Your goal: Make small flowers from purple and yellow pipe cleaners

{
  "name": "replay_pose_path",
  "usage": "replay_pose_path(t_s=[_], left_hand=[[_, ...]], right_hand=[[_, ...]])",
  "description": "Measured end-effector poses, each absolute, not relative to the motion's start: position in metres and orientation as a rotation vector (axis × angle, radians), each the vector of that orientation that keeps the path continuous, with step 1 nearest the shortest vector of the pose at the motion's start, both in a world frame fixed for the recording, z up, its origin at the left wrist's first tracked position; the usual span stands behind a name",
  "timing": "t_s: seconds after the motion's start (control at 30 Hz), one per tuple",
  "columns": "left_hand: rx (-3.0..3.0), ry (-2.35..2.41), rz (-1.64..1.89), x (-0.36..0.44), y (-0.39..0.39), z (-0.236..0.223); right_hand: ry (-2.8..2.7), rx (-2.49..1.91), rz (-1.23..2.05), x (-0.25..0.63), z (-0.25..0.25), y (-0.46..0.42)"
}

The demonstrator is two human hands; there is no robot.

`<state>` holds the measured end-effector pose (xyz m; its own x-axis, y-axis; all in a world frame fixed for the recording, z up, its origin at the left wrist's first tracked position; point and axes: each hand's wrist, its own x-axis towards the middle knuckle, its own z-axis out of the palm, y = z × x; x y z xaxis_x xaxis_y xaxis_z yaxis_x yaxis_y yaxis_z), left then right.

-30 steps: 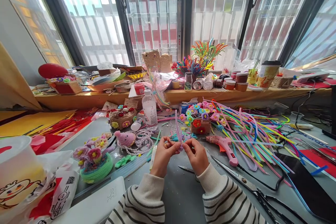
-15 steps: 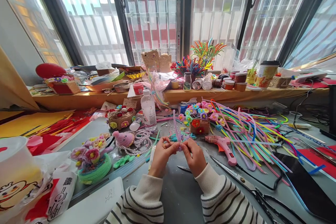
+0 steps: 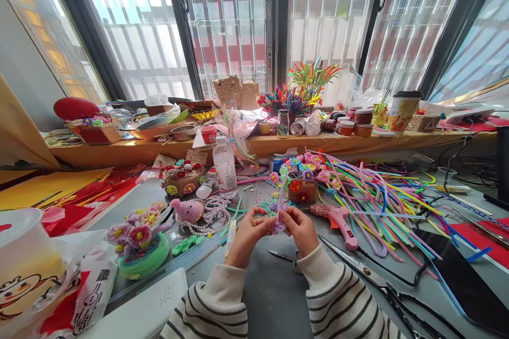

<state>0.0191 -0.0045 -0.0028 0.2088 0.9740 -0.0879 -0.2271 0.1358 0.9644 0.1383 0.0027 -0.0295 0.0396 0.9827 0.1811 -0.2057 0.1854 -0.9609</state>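
Between my two hands is a light purple pipe cleaner [image 3: 282, 190], its lower part curled into small loops and a long end standing up. My left hand [image 3: 254, 230] pinches the looped part from the left. From the right, my right hand [image 3: 297, 228] grips it with thumb and forefinger. Small scissors [image 3: 284, 256] lie on the table just under my right wrist. Left of my left hand rests a white-handled tool [image 3: 231, 234], partly hidden by the hand.
To the right lie a pink glue gun [image 3: 338, 222], large scissors [image 3: 368, 271], a phone [image 3: 463, 280] and a heap of pipe cleaners [image 3: 382, 201]. On the left are a flower pot [image 3: 143, 257], a bead string [image 3: 217, 217], a plastic bottle [image 3: 225, 169] and a white box [image 3: 147, 304].
The pipe cleaner's upright end has swung to the right, and its looped part shows more between my fingers. My hands have moved slightly, uncovering more of the small scissors.
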Motion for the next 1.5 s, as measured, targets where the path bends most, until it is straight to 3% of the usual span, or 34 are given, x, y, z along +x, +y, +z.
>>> replay_pose_path(t_s=[0.5,0.83,1.1,1.5], left_hand=[[0.903,0.898,1.190,0.020,-0.001,-0.009],[0.926,0.980,1.176,0.016,0.002,-0.015],[1.031,0.970,1.066,0.018,-0.002,-0.008],[1.351,0.923,0.785,0.008,0.002,-0.008]], right_hand=[[-1.008,-0.907,1.161,0.136,-0.031,0.004],[-0.813,-0.706,1.496,0.137,-0.033,0.008],[-0.866,-0.781,1.318,0.138,-0.034,0.006],[-1.039,-0.924,1.393,0.152,-0.031,0.007]])
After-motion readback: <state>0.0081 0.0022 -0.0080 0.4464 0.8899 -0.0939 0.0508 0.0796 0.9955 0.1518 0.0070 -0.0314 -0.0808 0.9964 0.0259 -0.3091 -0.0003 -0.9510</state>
